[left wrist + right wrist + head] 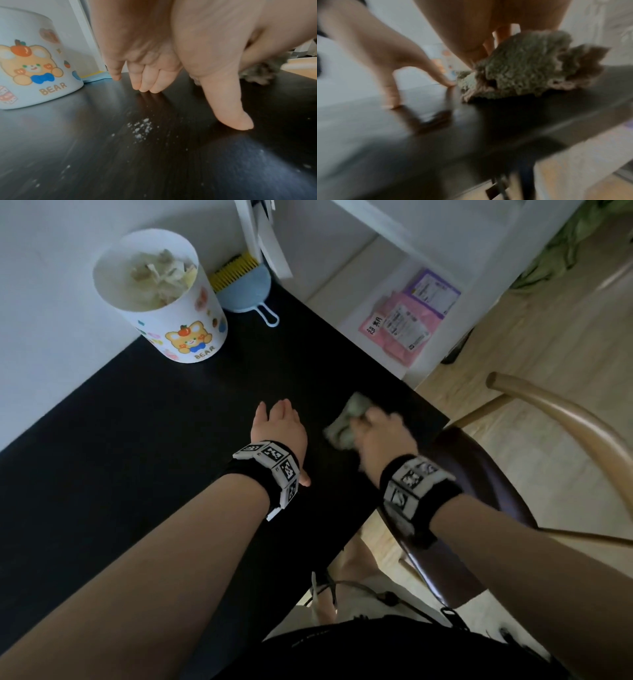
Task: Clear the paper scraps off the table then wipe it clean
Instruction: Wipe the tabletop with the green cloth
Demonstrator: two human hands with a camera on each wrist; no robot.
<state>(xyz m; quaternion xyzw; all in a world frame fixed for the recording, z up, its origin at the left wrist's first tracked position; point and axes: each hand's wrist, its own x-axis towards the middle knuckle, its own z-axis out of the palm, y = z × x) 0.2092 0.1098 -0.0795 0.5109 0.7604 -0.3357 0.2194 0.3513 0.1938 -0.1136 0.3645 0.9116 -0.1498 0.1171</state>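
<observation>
On the black table my left hand is open, and its fingertips and thumb touch the top. Fine white crumbs lie on the wood under that palm. Just right of it, near the table's right edge, my right hand grips a bunched grey-green cloth that presses on the table; the cloth is blurred with motion in the right wrist view. A white bear-printed bin at the back left holds paper scraps.
A blue dustpan with a yellow brush leans behind the bin. A white shelf holding pink packets stands past the table's far right edge. A wooden chair with a dark seat sits right of the table.
</observation>
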